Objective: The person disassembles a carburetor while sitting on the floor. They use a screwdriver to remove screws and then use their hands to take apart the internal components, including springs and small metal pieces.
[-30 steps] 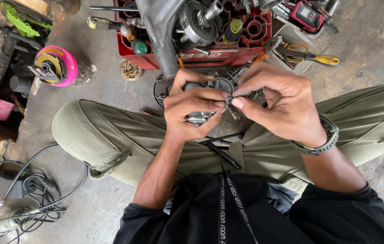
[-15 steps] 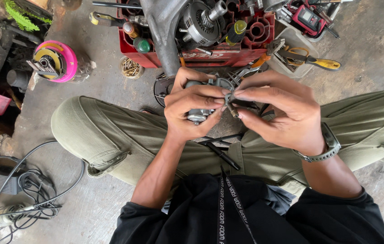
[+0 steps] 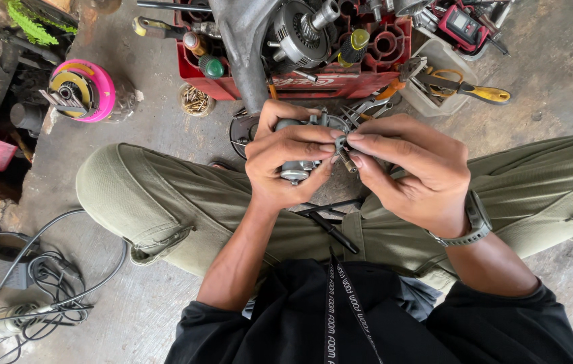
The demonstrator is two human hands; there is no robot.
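Observation:
A small grey metal carburetor (image 3: pixel 298 168) is cupped in my left hand (image 3: pixel 288 160) above my lap. My right hand (image 3: pixel 413 172) pinches a small threaded screw with a spring (image 3: pixel 345 158) between thumb and forefinger, its tip touching the carburetor's side. Both hands meet over my knees, which are in olive trousers (image 3: pixel 165 195). Most of the carburetor body is hidden by my fingers. A grey watch (image 3: pixel 473 226) sits on my right wrist.
A red crate (image 3: pixel 300 79) with engine parts and tools stands ahead on the concrete floor. Yellow-handled pliers (image 3: pixel 465 87) lie in a clear tray at right. A pink round tool (image 3: pixel 83 91) and a small cup of screws (image 3: pixel 195 100) sit left. Cables (image 3: pixel 37 283) coil at lower left.
My hands have shifted a little; the right fingers now pinch the small screw at the carburetor's side, and the view has moved slightly downward.

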